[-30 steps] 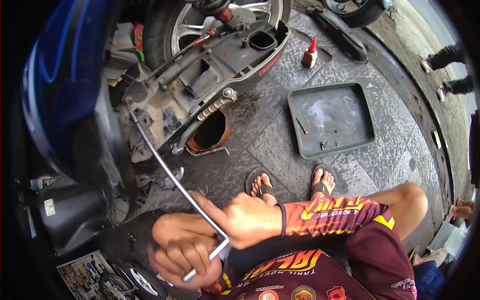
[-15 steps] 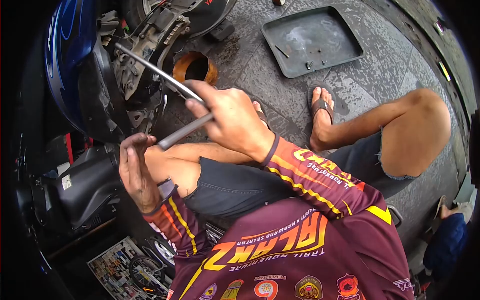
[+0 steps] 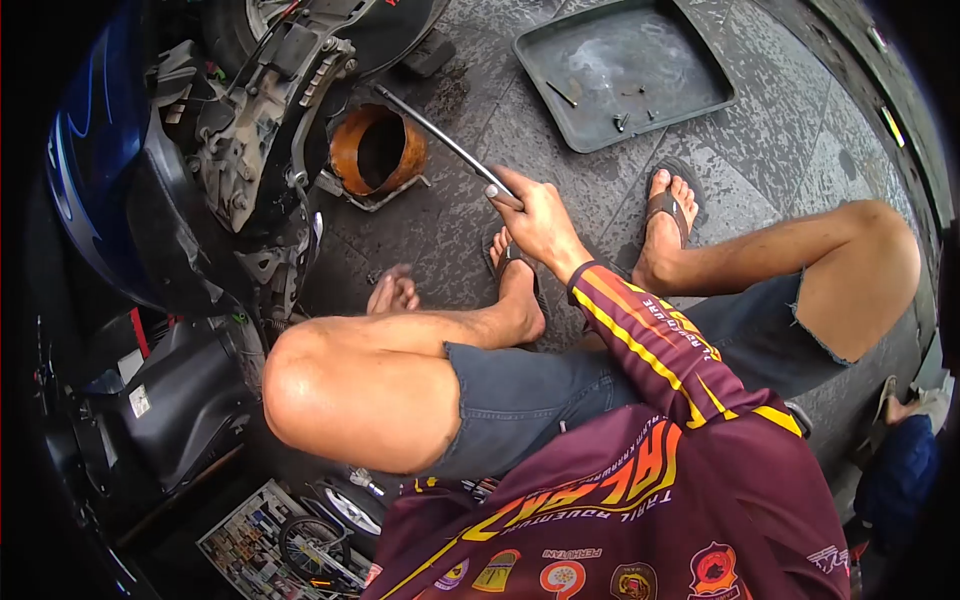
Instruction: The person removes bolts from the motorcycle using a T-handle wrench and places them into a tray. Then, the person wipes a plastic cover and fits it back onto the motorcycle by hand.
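Note:
My right hand [image 3: 545, 222] grips a T-handle wrench [image 3: 435, 132] near its crossbar, in front of my left foot. Its long thin shaft slants up and left, and its tip is in the air beside an orange-brown metal ring-shaped can [image 3: 347, 155]. Beyond my left shin, low near the floor, is my left hand [image 3: 393, 291]. Its fingers are loosely curled and somewhat apart, with nothing visible in them; the wrist and forearm are hidden behind my leg. The partly stripped motorbike [image 3: 235, 175], with its blue body panel [image 3: 95, 150], stands at the left.
A black tray [image 3: 655, 118] holding a few small metal parts lies on the dark tiled floor ahead. A black motorbike seat or cover [image 3: 160, 400] sits at the left. Near the lower left edge is a bicycle-like wheel [image 3: 318, 548]. Another person's leg [image 3: 900, 460] shows at the right.
My right hand has moved right with the T-handle wrench, away from the motorbike. My left hand has left the wrench's handle end and dropped beyond my left shin.

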`<state>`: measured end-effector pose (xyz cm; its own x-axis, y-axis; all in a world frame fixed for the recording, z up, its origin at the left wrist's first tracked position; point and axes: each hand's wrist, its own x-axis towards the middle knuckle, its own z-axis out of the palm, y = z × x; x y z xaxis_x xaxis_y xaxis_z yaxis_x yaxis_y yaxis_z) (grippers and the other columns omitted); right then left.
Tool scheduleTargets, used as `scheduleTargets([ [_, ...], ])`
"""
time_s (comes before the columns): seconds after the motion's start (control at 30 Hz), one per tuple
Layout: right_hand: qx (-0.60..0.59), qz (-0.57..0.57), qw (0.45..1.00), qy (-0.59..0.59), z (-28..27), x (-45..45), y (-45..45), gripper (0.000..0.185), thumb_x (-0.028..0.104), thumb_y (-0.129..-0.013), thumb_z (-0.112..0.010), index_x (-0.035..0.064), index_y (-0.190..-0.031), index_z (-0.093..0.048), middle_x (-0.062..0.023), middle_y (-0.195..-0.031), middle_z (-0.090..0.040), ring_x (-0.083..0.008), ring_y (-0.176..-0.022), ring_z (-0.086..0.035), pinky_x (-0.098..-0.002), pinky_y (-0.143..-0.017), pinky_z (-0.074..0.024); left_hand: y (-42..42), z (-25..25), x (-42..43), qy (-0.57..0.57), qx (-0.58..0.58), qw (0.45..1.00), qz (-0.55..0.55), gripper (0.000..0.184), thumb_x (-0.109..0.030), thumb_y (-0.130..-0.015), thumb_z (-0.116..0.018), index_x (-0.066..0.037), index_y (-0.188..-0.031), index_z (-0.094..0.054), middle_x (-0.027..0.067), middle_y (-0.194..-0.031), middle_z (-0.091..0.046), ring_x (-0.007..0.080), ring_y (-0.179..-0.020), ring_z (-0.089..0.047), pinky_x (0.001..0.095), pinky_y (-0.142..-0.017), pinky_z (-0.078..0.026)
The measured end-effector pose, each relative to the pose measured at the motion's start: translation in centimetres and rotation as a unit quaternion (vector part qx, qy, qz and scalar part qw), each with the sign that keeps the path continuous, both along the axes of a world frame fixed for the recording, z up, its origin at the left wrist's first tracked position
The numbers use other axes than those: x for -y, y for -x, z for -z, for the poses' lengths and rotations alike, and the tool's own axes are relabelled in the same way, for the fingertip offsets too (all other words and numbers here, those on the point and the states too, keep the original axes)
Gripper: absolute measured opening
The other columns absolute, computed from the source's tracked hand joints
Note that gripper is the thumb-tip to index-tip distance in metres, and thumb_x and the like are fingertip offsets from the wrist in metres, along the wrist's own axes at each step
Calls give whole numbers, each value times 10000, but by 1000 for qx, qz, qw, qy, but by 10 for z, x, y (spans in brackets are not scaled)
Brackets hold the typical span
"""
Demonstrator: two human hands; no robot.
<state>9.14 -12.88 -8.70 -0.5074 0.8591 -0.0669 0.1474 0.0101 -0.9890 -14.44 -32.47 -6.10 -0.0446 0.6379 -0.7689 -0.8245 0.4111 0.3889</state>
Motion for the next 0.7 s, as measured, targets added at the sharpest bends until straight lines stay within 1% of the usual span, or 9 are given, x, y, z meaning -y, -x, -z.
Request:
scheduleTargets([
  [0.03,-3,-3,1000,-22,5,-4,5,306,173,-878,-597,43,-1156,-592,-229,-708,-570,-371,-643,-592,-393,-609,-454,-3,43,-12,-231,-61,966,99,409,-329,-998,-414,-62,-1303,-463,71,-1043,-600,154,-909,-592,216,-707,-480],
  [0.1,3,-11,1000,-13,5,-5,8,301,175,-880,-595,45,-1152,-594,-231,-701,-565,-374,-641,-591,-393,-608,-454,-15,45,-64,-101,-283,950,86,467,-345,-991,-420,7,-1296,-456,135,-1191,-585,207,-981,-601,331,-773,-501],
  [0.17,-9,-17,1000,-11,5,-13,16,299,175,-885,-591,42,-1152,-593,-234,-684,-554,-377,-628,-589,-398,-601,-450,-21,38,-117,-132,-286,947,65,500,-352,-993,-411,4,-1345,-401,122,-1156,-584,215,-982,-597,299,-773,-502],
  [0.23,-11,-25,999,-21,11,-18,21,317,181,-889,-590,33,-1168,-589,-240,-694,-561,-372,-633,-603,-399,-602,-452,-13,38,-157,-156,-297,941,49,486,-355,-996,-387,-18,-1346,-389,169,-1285,-520,305,-1105,-568,394,-937,-475],
  [0.27,-10,-33,999,-15,10,-18,21,324,186,-889,-592,32,-1174,-588,-239,-701,-569,-369,-639,-609,-399,-605,-454,-4,40,-171,-152,-300,940,50,486,-355,-996,-387,-18,-1346,-389,169,-1285,-520,305,-1105,-568,394,-937,-475],
  [0.4,-33,-28,999,-5,15,-21,24,330,196,-891,-594,38,-1180,-591,-238,-724,-590,-368,-663,-625,-399,-615,-462,32,50,-229,-212,-252,939,-99,389,-331,-1016,-306,-74,-1303,-366,177,-1354,-449,380,-1205,-491,468,-1008,-430],
  [0.47,-31,-30,999,-4,16,-26,24,341,208,-894,-591,35,-1188,-586,-235,-757,-609,-367,-688,-636,-402,-625,-469,49,48,-248,-213,-234,936,-156,361,-309,-1023,-279,-60,-1261,-386,152,-1344,-462,356,-1217,-478,469,-1037,-415],
  [0.53,-34,-39,999,-6,16,-36,23,343,210,-897,-587,32,-1190,-583,-235,-769,-612,-372,-700,-636,-406,-629,-470,56,44,-262,-207,-210,932,-212,353,-252,-1008,-350,33,-1184,-464,142,-1291,-520,326,-1220,-481,457,-1052,-406],
  [0.7,-5,-83,997,0,15,-55,15,349,216,-903,-578,27,-1196,-574,-232,-788,-618,-389,-719,-627,-420,-638,-471,69,56,-270,-191,-213,926,-247,355,-281,-996,-405,22,-1158,-498,141,-1194,-565,300,-1100,-564,429,-930,-495],
])
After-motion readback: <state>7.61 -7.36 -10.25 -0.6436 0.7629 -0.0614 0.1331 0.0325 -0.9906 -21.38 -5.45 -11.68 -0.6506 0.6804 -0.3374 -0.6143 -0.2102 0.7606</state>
